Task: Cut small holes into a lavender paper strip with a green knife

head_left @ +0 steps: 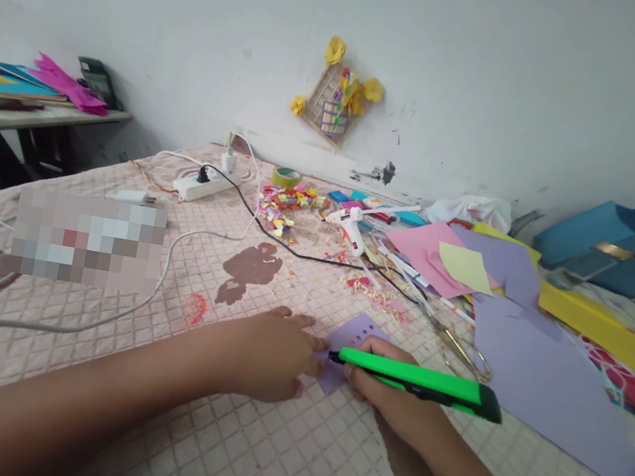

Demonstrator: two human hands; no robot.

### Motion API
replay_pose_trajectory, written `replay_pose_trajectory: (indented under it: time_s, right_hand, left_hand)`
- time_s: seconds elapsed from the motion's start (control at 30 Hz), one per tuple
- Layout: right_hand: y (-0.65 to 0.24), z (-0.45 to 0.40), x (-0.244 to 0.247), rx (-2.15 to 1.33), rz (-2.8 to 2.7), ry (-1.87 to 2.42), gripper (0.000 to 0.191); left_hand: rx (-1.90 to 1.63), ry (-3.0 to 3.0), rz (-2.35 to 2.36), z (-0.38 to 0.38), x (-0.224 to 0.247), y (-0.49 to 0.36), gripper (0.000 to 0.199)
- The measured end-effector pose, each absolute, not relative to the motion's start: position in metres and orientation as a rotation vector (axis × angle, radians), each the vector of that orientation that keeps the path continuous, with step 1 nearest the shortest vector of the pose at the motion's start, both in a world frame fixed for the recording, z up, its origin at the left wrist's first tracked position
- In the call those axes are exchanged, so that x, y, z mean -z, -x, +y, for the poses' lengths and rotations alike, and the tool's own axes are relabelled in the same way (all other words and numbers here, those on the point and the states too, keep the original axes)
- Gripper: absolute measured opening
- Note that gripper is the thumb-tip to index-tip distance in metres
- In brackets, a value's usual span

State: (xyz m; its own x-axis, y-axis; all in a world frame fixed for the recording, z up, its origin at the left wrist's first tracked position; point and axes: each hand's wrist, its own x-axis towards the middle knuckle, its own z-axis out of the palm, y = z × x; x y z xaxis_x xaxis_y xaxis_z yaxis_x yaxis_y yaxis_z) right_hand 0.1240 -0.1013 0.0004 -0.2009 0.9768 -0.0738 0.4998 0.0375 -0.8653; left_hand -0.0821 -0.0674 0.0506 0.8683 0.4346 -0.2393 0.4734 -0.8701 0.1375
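Observation:
A small purple piece of paper [337,383] lies on the patterned tablecloth, with several little holes near its upper end. My left hand [274,353] rests flat with its fingers spread, the fingertips touching the paper's left edge. In my right hand [385,379] is a green and black utility knife [421,377], gripped near its front. Its dark tip points left onto the paper, close to my left fingertips. Whether a blade is out is too small to tell. The fingers of my right hand are partly hidden behind the knife.
Scissors [461,347] and large purple sheets [536,388] lie to the right. Further back are a glue gun [349,227], paper scraps [283,208], green tape [286,177] and a power strip [204,185]. Cables cross the table. A blue bag [615,239] stands at the back right.

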Motion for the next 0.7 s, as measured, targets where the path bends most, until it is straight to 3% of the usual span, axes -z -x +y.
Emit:
replay_pose_trajectory:
  time_s: [0.7]
  right_hand:
    - [-0.131,-0.103,0.013,-1.126,-1.699,1.467,0.016]
  left_hand:
    - [0.336,-2.81,0.757,-0.07,-0.057,0.08,0.033]
